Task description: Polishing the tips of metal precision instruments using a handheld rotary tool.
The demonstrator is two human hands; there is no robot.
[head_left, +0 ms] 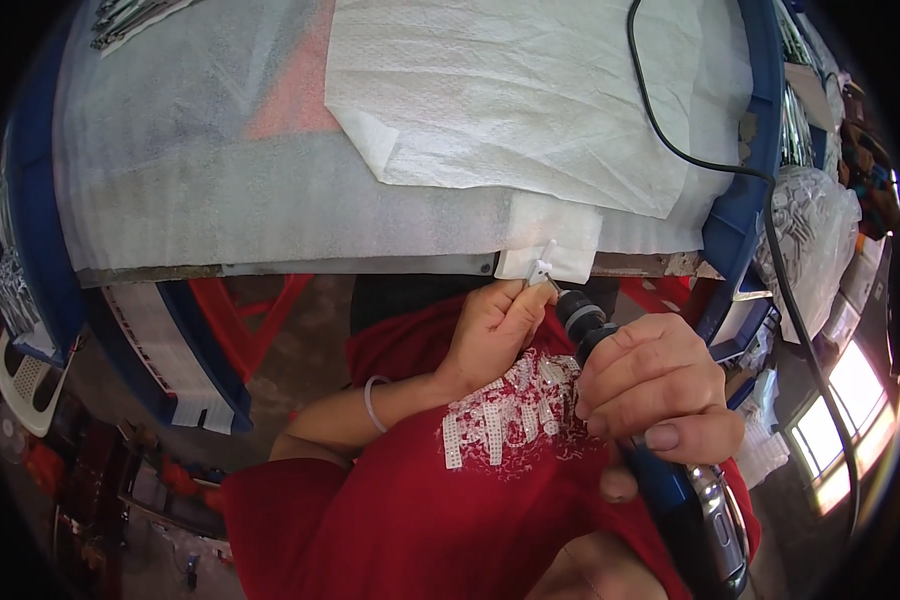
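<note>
At the table's near edge, my left hand [498,335] pinches a small whitish piece [539,270] with little holes, holding it against a folded white pad [573,262]. My right hand [658,388] is wrapped round a black and blue handheld rotary tool [675,500], its body slanting down to the right. The tool's dark chuck [580,315] points up-left, and its thin bit reaches the small piece by my left fingertips. I cannot tell whether bit and piece touch. Beneath both hands, several white perforated strips [495,430] and fine shavings lie on the red cloth over my lap.
White foam sheeting [220,210] covers the table, with a white paper sheet [510,110] on top. A black cable [660,130] runs across the right side. Blue frames [745,210] stand at both sides. A clear plastic bag [810,225] of parts sits at right, a red stool [245,320] underneath.
</note>
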